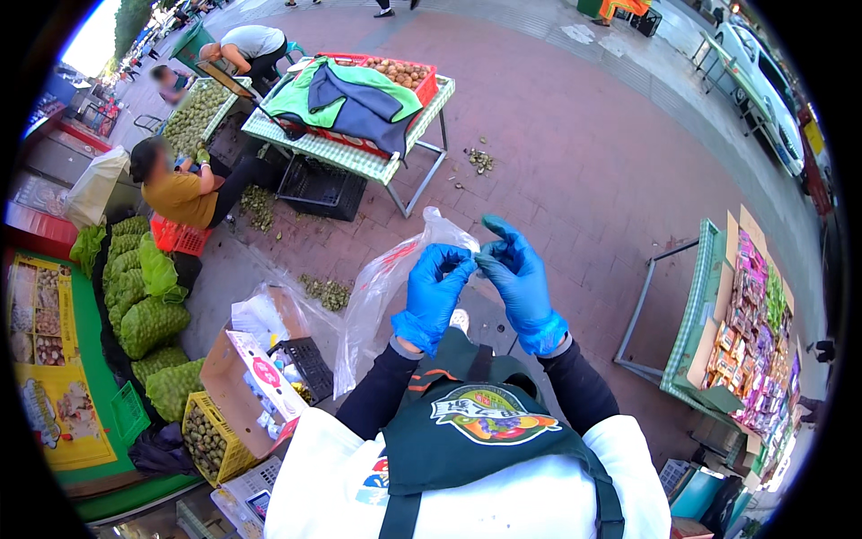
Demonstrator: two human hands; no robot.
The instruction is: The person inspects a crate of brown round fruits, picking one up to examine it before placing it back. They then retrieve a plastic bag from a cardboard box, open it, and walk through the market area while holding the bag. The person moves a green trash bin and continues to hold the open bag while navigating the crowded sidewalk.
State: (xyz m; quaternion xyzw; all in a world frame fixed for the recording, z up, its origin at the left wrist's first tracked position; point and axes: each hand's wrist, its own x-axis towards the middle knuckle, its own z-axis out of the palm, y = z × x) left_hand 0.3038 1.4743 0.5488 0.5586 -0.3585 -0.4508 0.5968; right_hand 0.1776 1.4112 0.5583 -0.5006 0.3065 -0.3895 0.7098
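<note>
While 2 gloved hands pinch a clear bag, round produce lies in a yellow crate.

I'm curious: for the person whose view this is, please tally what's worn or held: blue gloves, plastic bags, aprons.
Left blue glove and right blue glove: 2
Clear plastic bag: 1
Dark green apron: 1
Total: 4

The blue-gloved left hand held a clear plastic bag. Close beside its fingertips, the right hand curled its own.
</note>
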